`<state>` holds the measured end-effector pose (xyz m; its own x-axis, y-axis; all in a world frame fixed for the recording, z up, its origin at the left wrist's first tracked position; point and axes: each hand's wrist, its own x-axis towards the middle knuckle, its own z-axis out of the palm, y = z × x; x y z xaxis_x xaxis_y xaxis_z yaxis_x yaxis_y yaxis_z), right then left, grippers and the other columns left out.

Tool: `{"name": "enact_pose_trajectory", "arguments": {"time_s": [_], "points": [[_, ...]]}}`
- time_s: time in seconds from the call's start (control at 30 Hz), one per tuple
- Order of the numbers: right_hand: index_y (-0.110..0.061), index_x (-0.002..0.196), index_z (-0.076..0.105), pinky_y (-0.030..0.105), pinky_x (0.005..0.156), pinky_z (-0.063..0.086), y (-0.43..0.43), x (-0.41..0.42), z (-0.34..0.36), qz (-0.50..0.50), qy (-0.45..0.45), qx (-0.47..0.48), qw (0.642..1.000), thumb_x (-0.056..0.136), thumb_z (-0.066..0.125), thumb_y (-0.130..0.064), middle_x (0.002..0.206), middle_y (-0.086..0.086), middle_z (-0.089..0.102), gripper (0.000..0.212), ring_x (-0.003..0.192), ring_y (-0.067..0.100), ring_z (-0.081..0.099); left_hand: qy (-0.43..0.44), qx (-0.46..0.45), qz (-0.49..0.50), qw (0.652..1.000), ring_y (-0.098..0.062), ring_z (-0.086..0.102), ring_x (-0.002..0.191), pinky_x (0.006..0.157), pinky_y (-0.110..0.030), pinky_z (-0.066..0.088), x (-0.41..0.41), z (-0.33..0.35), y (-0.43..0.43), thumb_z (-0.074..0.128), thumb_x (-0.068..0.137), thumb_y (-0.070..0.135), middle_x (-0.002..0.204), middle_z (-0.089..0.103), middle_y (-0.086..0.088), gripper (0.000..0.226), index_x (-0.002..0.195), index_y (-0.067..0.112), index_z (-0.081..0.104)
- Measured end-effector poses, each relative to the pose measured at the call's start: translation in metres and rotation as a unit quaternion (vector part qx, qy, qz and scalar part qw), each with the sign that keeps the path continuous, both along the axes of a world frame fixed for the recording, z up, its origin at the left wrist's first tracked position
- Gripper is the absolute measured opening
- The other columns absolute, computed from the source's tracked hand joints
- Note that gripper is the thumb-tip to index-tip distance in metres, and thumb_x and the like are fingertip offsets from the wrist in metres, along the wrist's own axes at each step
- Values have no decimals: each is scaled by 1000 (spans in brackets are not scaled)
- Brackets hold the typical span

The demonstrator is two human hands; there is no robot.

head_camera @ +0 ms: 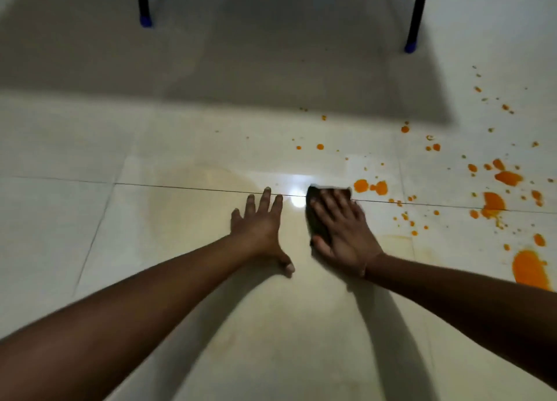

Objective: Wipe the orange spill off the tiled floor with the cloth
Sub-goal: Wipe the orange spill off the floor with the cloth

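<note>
Now: right hand [343, 228] flat on cloth [316, 219] | left hand [260, 227] splayed on floor [150, 219]

Orange spill [491, 203] spatters cream floor [90, 219] at right; dark brown cloth [316, 216]; far black legs [417, 11] tipped blue.

— What's worn on the arms?
— No sleeves; both forearms are bare. A thin band circles the right wrist [366, 265].
— Rings?
— None that can be made out.
</note>
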<state>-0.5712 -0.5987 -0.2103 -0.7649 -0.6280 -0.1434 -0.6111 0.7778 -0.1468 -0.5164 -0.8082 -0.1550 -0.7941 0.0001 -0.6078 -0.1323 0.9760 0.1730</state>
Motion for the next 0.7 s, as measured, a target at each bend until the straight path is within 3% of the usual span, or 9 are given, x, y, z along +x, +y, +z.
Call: {"name": "enact_pose_trajectory", "arguments": {"time_s": [0.1, 0.2, 0.3, 0.33, 0.4, 0.47, 0.5, 0.63, 0.7], "points": [[-26, 154, 22, 49, 116, 15, 60, 24, 4, 61, -12, -8, 998, 84, 40, -57, 162, 4, 14, 78, 149, 24, 8, -23, -17, 53, 998, -45, -20, 143, 113, -62, 9, -16, -4, 32, 87, 46, 62, 155, -31, -15, 155, 150, 12, -17], [-22, 152, 28, 55, 112, 24, 71, -33, 4, -117, 10, -19, 993, 84, 35, -57, 161, 6, 20, 77, 146, 28, 15, -33, -36, 66, 997, -45, -21, 142, 112, -63, 10, -15, -9, 36, 86, 47, 62, 153, -33, -18, 156, 149, 9, -20], [-21, 153, 24, 53, 115, 15, 12, -70, 11, -307, -5, -36, 951, 84, 28, -55, 160, 9, 19, 77, 146, 31, 11, -47, -35, 67, 996, -46, -24, 141, 112, -64, 8, -18, -12, 36, 86, 48, 61, 151, -36, -19, 156, 148, 8, -22], [-21, 153, 24, 53, 115, 13, 0, -62, 12, -291, -4, -47, 956, 84, 29, -54, 161, 9, 18, 76, 147, 31, 10, -49, -32, 64, 996, -46, -24, 141, 112, -64, 8, -19, -12, 37, 86, 49, 61, 151, -37, -19, 156, 148, 9, -22], [-25, 153, 23, 52, 117, 13, 0, -17, 7, -132, -7, -56, 990, 84, 35, -54, 161, 6, 17, 76, 148, 28, 10, -45, -28, 66, 996, -46, -26, 140, 112, -64, 7, -18, -12, 34, 86, 48, 61, 151, -38, -18, 156, 148, 10, -22], [-27, 152, 26, 52, 115, 19, 39, 14, 4, -26, -19, -48, 998, 81, 41, -55, 160, 5, 21, 78, 148, 26, 13, -52, -28, 70, 996, -46, -26, 140, 112, -64, 8, -19, -13, 34, 87, 48, 60, 151, -38, -18, 156, 148, 9, -21], [-27, 151, 29, 53, 113, 22, 56, 4, -1, -33, -7, -52, 998, 80, 42, -55, 160, 6, 24, 78, 147, 26, 15, -55, -34, 72, 995, -46, -26, 140, 112, -64, 8, -19, -13, 35, 87, 48, 60, 151, -38, -19, 156, 148, 9, -21], [-24, 152, 26, 54, 114, 18, 22, -81, 9, -294, -9, -41, 955, 81, 33, -55, 159, 8, 24, 77, 145, 31, 17, -63, -42, 74, 994, -47, -25, 140, 112, -64, 10, -24, -12, 40, 88, 46, 59, 151, -37, -20, 157, 148, 8, -20], [-24, 150, 29, 55, 113, 20, -16, -60, 10, -230, -5, -64, 971, 81, 39, -51, 157, 8, 26, 75, 144, 31, 19, -59, -35, 77, 995, -46, -24, 141, 112, -64, 10, -22, -12, 39, 88, 45, 59, 151, -36, -19, 157, 149, 9, -18]]}}
